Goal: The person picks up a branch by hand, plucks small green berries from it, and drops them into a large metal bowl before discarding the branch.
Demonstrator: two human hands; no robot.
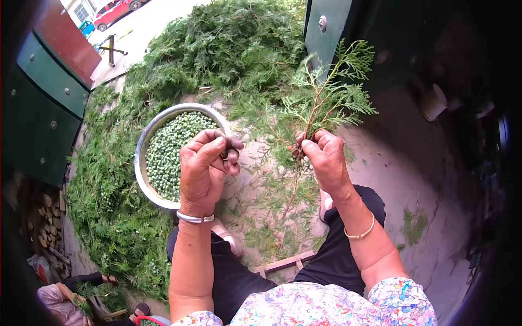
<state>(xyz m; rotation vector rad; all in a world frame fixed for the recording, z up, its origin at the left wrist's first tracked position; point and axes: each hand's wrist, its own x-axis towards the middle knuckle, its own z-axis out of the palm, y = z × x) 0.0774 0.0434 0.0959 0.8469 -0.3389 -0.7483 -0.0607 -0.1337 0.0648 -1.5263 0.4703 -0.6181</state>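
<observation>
My right hand [325,160] pinches the stem of a leafy conifer branch [321,100] between thumb and fingers. Its flat green sprays fan upward and to the right. My left hand [206,163] is raised with its fingers curled in and thumb bent against them; whether something small is in them cannot be seen. Behind and left of that hand is a wide metal basin [140,163], filled with small round green cones [171,149]. The left hand hides part of the basin's right side. A gap separates my two hands.
Cut conifer branches [234,43] are heaped at the back, with more foliage [114,217] along the left. Green metal doors [46,103] stand on both sides. Another person [62,304] sits at the lower left, near a red-rimmed container [149,320]. Stacked firewood [50,223] lies at far left.
</observation>
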